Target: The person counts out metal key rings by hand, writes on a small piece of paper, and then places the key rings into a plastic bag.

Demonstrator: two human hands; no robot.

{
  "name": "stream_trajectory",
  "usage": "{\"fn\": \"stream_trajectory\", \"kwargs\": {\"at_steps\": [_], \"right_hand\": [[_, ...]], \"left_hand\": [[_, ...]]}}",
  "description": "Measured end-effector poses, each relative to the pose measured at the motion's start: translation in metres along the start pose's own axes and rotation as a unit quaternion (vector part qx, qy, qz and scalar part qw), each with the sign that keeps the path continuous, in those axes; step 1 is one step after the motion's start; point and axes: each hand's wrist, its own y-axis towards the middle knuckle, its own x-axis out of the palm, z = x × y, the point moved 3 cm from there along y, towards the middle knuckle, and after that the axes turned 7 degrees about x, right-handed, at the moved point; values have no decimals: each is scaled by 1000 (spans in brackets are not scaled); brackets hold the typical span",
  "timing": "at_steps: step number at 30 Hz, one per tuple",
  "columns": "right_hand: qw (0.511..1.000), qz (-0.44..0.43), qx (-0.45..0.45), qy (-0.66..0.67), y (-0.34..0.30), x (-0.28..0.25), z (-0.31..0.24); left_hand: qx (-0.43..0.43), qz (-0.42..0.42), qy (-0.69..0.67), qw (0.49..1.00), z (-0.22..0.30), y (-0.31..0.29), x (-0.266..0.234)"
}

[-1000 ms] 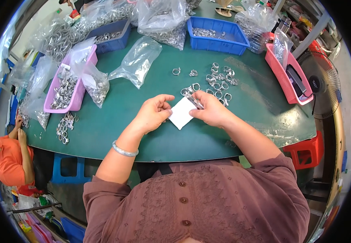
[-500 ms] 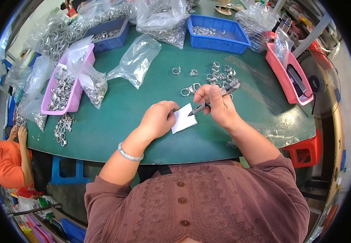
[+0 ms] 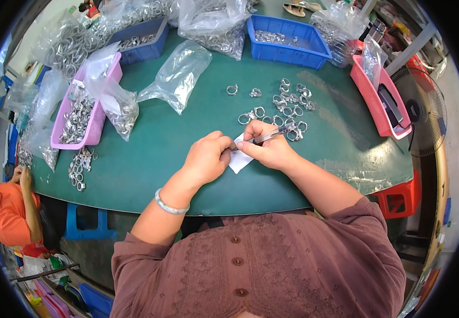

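My left hand (image 3: 207, 157) and my right hand (image 3: 267, 148) meet over a small white slip of paper (image 3: 238, 160) on the green table (image 3: 176, 159). My right hand grips a clear pen (image 3: 272, 135) that points toward the slip. My left hand's fingertips pinch the slip's upper left edge. Several loose metal rings (image 3: 288, 103) lie just beyond my hands.
A pink tray of metal parts (image 3: 76, 122) and clear bags (image 3: 179, 74) sit at the left. Two blue bins (image 3: 288, 34) stand at the far edge. A pink tray (image 3: 380, 100) and a fan (image 3: 420, 108) are at the right. A person in orange (image 3: 4, 212) is at the lower left.
Both hands have drawn together over the white slip. My left hand moved right onto its edge, and the pen in my right hand came down toward it.
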Motion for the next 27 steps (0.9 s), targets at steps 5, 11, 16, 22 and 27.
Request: {"fn": "stream_trajectory", "kwargs": {"at_steps": [5, 11, 16, 22, 27], "right_hand": [[997, 10, -31, -64, -2, -2, 8], [998, -7, -43, -42, 0, -2, 9], [996, -13, -32, -85, -2, -2, 9], [995, 2, -40, -92, -1, -3, 9], [993, 1, -50, -109, -1, -3, 7]], "left_hand": [[21, 15, -10, 1000, 0, -5, 2], [-3, -9, -26, 1000, 1, -1, -1], [0, -3, -37, 999, 0, -2, -1], [13, 4, -42, 999, -1, -1, -1], [25, 7, -46, 999, -2, -1, -1]]}}
